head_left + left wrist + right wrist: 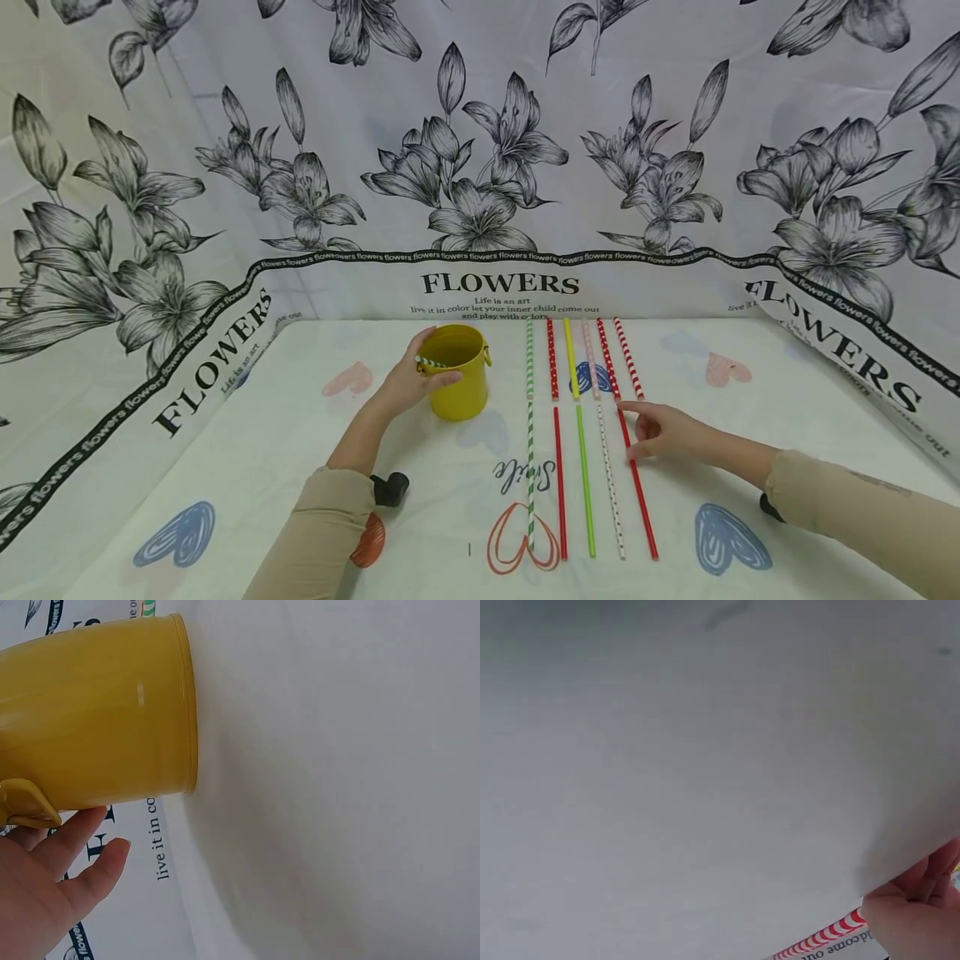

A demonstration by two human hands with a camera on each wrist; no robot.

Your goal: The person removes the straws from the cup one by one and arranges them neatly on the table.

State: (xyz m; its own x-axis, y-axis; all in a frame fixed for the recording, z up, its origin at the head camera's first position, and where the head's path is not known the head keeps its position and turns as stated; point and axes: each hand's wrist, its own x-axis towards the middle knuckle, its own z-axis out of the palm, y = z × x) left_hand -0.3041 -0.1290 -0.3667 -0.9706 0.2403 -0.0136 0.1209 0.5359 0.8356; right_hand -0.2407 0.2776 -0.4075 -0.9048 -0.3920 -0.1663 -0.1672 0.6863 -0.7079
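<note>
A yellow bucket (465, 393) stands on the table, left of the straws, with a green-and-white striped straw (431, 362) inside it. My left hand (408, 383) holds the bucket's left side near the rim, its fingers also visible beside the side lug in the left wrist view. Over the plain red straw (643, 504) at the right end of the near row is my right hand (663, 429). Its index finger and thumb are apart, with their tips at this straw's upper part. Contact with the straw is unclear.
Left of that red straw lie a dotted white straw (611, 483), a lime straw (586, 483), another red straw (560, 492) and a green striped straw (531, 475). The far row includes a yellow straw (572, 358) and a red-and-white striped straw (628, 358). A floral curtain (487, 208) hangs behind.
</note>
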